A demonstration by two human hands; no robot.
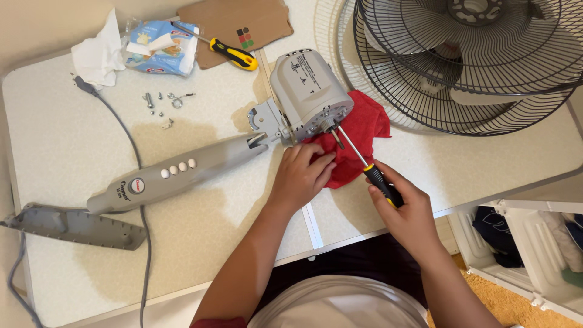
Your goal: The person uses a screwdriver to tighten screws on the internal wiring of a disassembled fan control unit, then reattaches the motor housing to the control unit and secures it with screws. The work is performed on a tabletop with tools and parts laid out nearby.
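Note:
A grey fan motor housing lies on its side on the white table, joined to a grey control stem with several white buttons. Under it lies a red cloth. My left hand rests on the cloth just below the housing's front, beside the motor shaft. My right hand grips a black-and-yellow screwdriver whose tip meets the front face of the housing next to the shaft.
Black wire fan guards and a fan blade lie at the top right. A second yellow screwdriver, cardboard, a wipes packet, tissue, loose screws, a grey base cover and cord lie left. A white bin stands lower right.

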